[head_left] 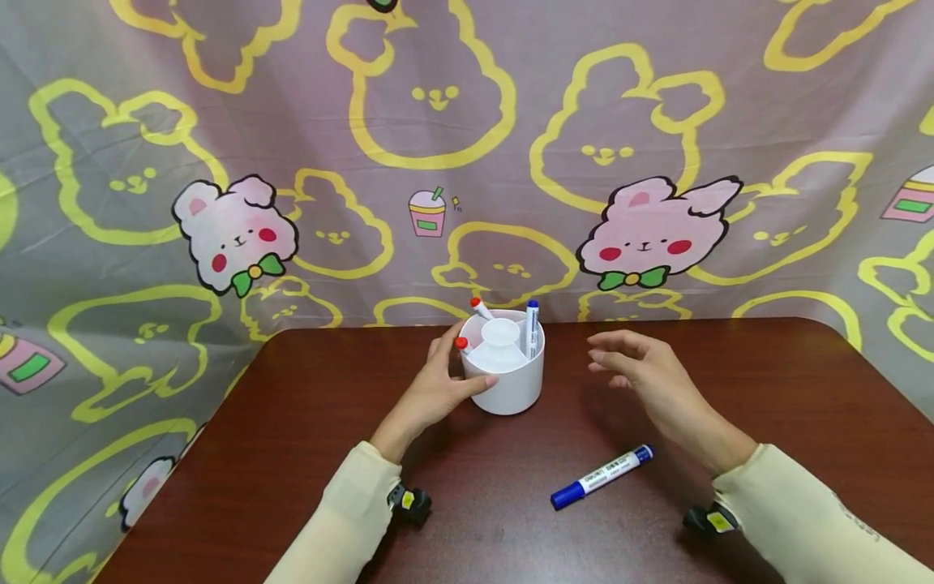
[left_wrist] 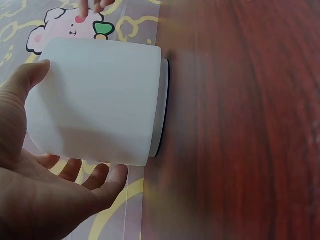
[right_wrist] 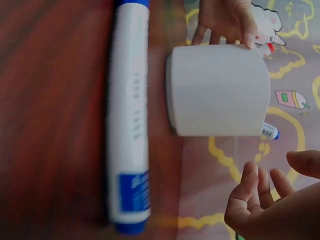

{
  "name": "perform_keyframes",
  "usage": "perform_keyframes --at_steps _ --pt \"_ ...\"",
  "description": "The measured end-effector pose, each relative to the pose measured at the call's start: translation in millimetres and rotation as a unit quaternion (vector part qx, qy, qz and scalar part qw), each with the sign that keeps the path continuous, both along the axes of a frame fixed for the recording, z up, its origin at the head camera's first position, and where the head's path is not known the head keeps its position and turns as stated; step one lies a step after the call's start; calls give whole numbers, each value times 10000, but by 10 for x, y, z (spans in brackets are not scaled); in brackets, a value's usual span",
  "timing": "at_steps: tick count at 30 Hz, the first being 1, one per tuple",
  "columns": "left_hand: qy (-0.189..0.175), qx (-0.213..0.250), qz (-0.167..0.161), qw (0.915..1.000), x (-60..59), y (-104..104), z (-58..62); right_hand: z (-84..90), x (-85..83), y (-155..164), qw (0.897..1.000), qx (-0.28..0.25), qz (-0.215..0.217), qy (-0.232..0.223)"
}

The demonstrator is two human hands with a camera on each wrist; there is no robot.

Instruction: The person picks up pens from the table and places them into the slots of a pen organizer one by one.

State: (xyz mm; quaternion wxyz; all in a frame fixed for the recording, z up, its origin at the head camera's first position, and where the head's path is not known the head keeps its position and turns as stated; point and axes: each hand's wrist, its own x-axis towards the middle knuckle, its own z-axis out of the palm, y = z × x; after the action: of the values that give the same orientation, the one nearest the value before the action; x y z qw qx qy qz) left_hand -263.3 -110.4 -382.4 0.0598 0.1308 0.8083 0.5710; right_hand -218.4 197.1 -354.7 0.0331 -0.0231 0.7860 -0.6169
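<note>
Head view: a white pen holder [head_left: 505, 369] stands upright near the far middle of the dark wooden table [head_left: 292, 454]. The left hand [head_left: 438, 388] cups its left wall, thumb on the front, grip loosely curved around it. Two red-capped markers [head_left: 480, 308] and one blue-capped marker [head_left: 532, 328] stand in its compartments. The right hand [head_left: 645, 369] hovers just right of the holder, fingers relaxed, holding nothing. A blue marker [head_left: 601, 477] lies on the table below that hand.

Left wrist view: thumb and fingers [left_wrist: 100, 180] bracket the holder [left_wrist: 100, 100].

Right wrist view: the lying marker [right_wrist: 130, 125] is near the holder [right_wrist: 217, 90]; the right fingers [right_wrist: 250, 195] are loosely curled, empty.
</note>
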Motion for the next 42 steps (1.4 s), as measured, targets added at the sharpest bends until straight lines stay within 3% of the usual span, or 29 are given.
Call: perform_keyframes --at_steps 6,12,23,31,42 --pt "-114 379 -94 9992 7 -5 -5 -131 91 184 9995 147 184 -200" --pt "3 556 -194 9983 -3 -7 -23 -222 172 381 9981 201 358 -455" --pt "-43 487 -128 9987 9 3 -25 -287 317 544 9955 125 562 -746" --pt "-79 289 -73 9995 9 10 -7 -361 431 612 9940 460 647 -748" --pt "-56 295 -57 9995 8 19 -16 -475 514 643 9918 433 816 -886"
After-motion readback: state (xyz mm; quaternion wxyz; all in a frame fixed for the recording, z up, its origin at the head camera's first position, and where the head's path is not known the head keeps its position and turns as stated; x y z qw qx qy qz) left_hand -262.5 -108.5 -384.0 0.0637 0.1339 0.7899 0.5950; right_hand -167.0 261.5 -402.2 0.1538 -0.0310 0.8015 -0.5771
